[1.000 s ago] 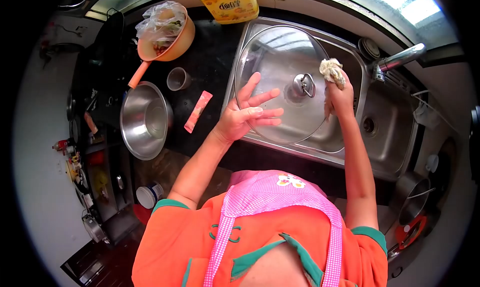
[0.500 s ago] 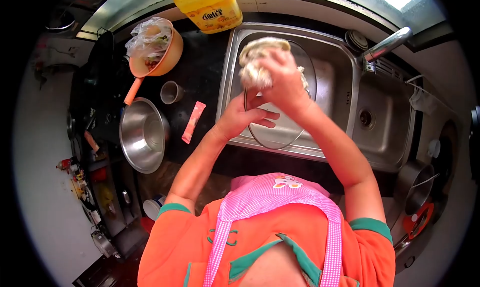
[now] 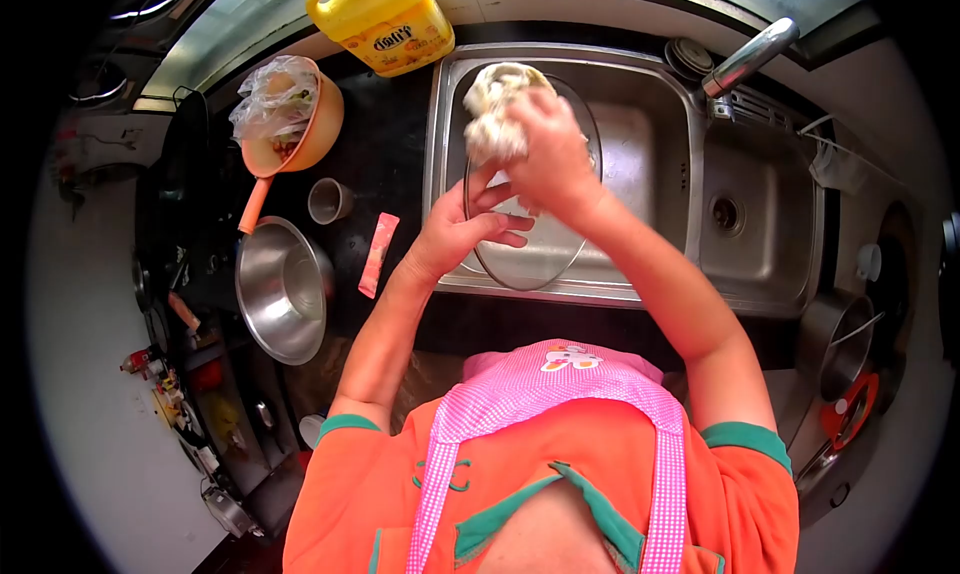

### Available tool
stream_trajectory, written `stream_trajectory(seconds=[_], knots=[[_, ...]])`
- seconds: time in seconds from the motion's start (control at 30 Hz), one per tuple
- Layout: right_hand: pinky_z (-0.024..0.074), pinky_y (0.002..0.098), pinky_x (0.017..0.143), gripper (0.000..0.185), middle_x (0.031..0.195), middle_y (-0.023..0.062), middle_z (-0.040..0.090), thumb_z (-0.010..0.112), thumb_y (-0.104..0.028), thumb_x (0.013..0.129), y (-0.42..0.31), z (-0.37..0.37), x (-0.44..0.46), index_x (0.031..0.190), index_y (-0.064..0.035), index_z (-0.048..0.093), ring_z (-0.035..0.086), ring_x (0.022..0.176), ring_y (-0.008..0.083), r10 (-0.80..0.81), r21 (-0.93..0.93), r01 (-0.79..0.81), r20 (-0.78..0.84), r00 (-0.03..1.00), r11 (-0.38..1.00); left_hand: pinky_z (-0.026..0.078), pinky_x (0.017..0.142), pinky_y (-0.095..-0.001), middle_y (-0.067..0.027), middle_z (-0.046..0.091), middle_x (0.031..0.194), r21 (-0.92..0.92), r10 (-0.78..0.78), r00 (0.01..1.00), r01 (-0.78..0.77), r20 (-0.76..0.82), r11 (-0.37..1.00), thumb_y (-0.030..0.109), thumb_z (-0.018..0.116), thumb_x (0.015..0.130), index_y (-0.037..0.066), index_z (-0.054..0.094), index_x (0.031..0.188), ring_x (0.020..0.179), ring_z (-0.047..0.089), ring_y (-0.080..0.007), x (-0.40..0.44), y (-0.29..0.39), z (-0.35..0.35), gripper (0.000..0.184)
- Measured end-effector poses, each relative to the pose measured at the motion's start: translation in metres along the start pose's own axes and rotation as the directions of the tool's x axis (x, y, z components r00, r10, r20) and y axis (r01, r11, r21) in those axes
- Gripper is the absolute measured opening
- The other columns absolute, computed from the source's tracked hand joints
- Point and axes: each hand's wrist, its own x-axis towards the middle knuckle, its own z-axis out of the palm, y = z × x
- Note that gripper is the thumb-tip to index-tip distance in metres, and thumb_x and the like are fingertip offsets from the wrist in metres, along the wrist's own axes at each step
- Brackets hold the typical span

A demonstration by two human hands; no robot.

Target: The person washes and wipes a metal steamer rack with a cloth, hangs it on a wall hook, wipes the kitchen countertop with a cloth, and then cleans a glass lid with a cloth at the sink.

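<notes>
Over the left basin of the sink [image 3: 640,189], I hold a round glass lid [image 3: 535,259] tilted, its thin rim showing as an oval. My left hand [image 3: 462,226] grips the near left part of that rim, some fingers spread out in front of the glass. A bunched, off-white cloth [image 3: 496,114] is in my right hand [image 3: 555,159], pressed against the far part of the lid. The cloth is blurred and covers the lid's far left edge.
A faucet [image 3: 750,59] stands behind the sink. To the left are a yellow jug [image 3: 395,39], an orange-handled pot [image 3: 325,129] with a plastic bag, a cup [image 3: 328,201], a pink packet [image 3: 378,256] and a steel bowl [image 3: 265,294] near the counter's edge.
The view has shifted, so the sink and jug sit further left. Both hands keep their hold on the lid and cloth; the cloth has moved slightly over the glass.
</notes>
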Motion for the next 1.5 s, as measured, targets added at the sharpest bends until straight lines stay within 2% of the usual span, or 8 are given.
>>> stream_trajectory(seconds=[0.27,0.43,0.63,0.67,0.97,1.13,1.3,1.5], knots=[[0.0471,0.0408,0.076,0.025,0.089,0.017,0.062,0.065,-0.024,0.069,0.09,-0.006,0.021,0.086,-0.0052,0.063,0.057,0.089,0.0338,0.335,-0.124,-0.328,0.035,0.942,0.937,0.052,0.08,-0.0495,-0.0267,0.04,0.13,-0.185,0.111,0.994,-0.111,-0.015,0.976,-0.003,0.043,0.076,0.012,0.02,0.141,0.099,0.057,-0.0434,-0.03,0.001,-0.004,0.071],[0.0458,0.0325,0.069,0.022,0.084,0.0098,0.064,0.065,-0.023,0.072,0.101,-0.025,0.001,0.087,-0.0067,0.061,0.06,0.075,0.0234,0.56,0.158,-0.595,0.217,0.8,0.788,0.051,0.08,-0.0519,-0.0273,0.04,0.13,-0.299,0.161,0.984,-0.178,-0.08,0.938,-0.003,0.042,0.076,0.013,0.021,0.141,0.1,0.055,-0.046,-0.039,-0.006,-0.016,0.07],[0.0437,0.0264,0.067,0.02,0.072,0.0018,0.057,0.068,-0.022,0.073,0.125,-0.021,-0.01,0.087,-0.0102,0.058,0.051,0.069,0.0088,0.415,0.417,-0.485,0.252,0.874,0.769,0.05,0.083,-0.0495,-0.0267,0.041,0.129,-0.21,0.128,0.992,-0.125,0.001,0.97,-0.005,0.043,0.079,0.014,0.02,0.141,0.101,0.056,-0.0426,-0.041,-0.001,-0.023,0.069],[0.0435,0.0243,0.075,0.023,0.091,0.0012,0.058,0.067,-0.011,0.074,0.121,-0.026,-0.006,0.095,-0.0064,0.058,0.053,0.082,0.0089,0.437,0.341,-0.526,0.306,0.846,0.779,0.05,0.083,-0.0493,-0.0268,0.041,0.129,-0.182,0.126,0.992,-0.123,0.009,0.976,-0.005,0.044,0.079,0.014,0.021,0.141,0.101,0.056,-0.0423,-0.041,0.002,-0.022,0.069],[0.0456,0.0404,0.078,0.033,0.092,0.0093,0.058,0.073,-0.032,0.065,0.024,-0.026,0.026,0.09,-0.0131,0.062,0.056,0.093,0.0303,-0.263,0.036,0.26,0.136,0.955,0.965,0.052,0.08,-0.0464,-0.0291,0.043,0.127,0.013,-0.009,1.0,0.009,0.024,1.0,-0.003,0.048,0.079,0.008,0.021,0.14,0.099,0.057,-0.0428,-0.028,0.005,-0.005,0.068],[0.0472,0.0394,0.076,0.036,0.096,0.0127,0.058,0.069,-0.033,0.067,0.035,-0.029,0.031,0.094,-0.0114,0.061,0.058,0.088,0.0334,-0.003,0.063,-0.008,0.175,0.985,0.998,0.05,0.082,-0.052,-0.0282,0.038,0.131,-0.09,0.052,0.998,-0.049,0.034,0.995,-0.004,0.046,0.077,0.009,0.021,0.141,0.105,0.053,-0.0441,-0.038,0.003,-0.007,0.07],[0.0449,0.0259,0.066,0.022,0.073,0.0011,0.057,0.068,-0.022,0.073,0.094,-0.034,0.024,0.088,-0.0089,0.058,0.051,0.068,0.0105,0.402,0.381,-0.488,0.285,0.87,0.785,0.049,0.083,-0.052,-0.0277,0.037,0.132,-0.06,0.185,0.982,-0.183,0.03,0.981,-0.004,0.046,0.078,0.012,0.023,0.141,0.106,0.052,-0.0453,-0.049,-0.007,-0.006,0.069],[0.0451,0.0248,0.066,0.024,0.075,0.0003,0.057,0.071,-0.015,0.071,0.095,-0.034,0.022,0.09,-0.0087,0.057,0.051,0.069,0.0081,0.254,0.508,-0.313,0.184,0.95,0.803,0.05,0.083,-0.0423,-0.0239,0.048,0.124,-0.067,-0.089,0.995,0.092,0.043,0.993,0.004,0.049,0.083,0.0,0.028,0.136,0.102,0.057,-0.0355,-0.029,0.014,-0.01,0.057]])
